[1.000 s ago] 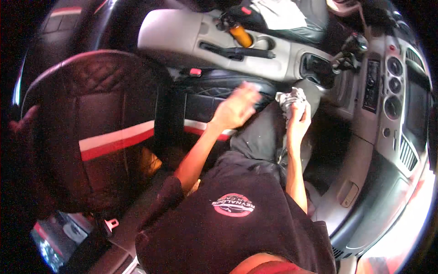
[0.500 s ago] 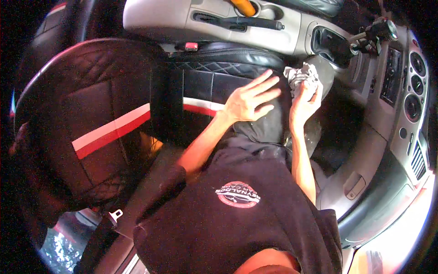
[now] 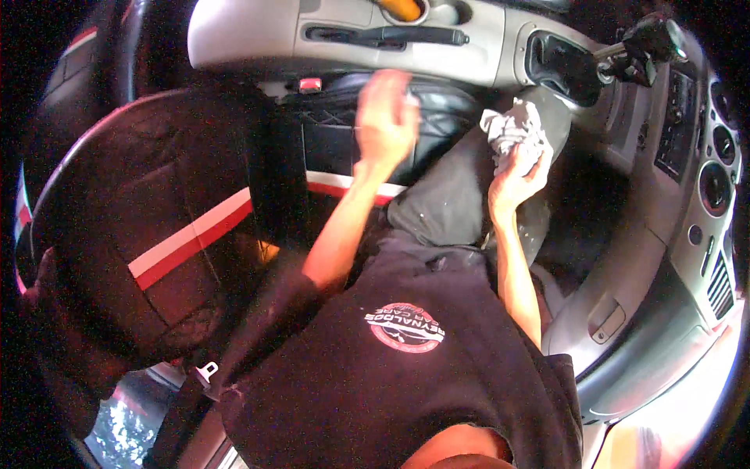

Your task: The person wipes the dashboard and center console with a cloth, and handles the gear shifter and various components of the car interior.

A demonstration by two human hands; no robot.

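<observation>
My right hand (image 3: 519,181) grips a crumpled light grey cloth (image 3: 512,129), which bunches up above the fingers over my dark-trousered leg (image 3: 453,191). My left hand (image 3: 384,129) is over the black seat cushion (image 3: 336,141), close to its side by the centre console. Motion blurs its fingers, but they look stretched out with the thumb apart, and I see nothing held. A white and red stripe crosses the cushion beneath my left wrist. The cloth hides some of the right fingertips.
Along the far side runs the grey console (image 3: 258,39) with a handbrake lever (image 3: 383,35), an orange object (image 3: 402,9) in a cup holder and a gear lever boot (image 3: 556,62). A red buckle (image 3: 310,84) sits beside the seat. The dashboard (image 3: 676,227) is at right, the backrest (image 3: 180,180) left.
My left hand has moved left and away from me, from beside my leg to over the seat cushion. The right hand keeps its hold on the cloth, nearly in place. The view has shifted slightly.
</observation>
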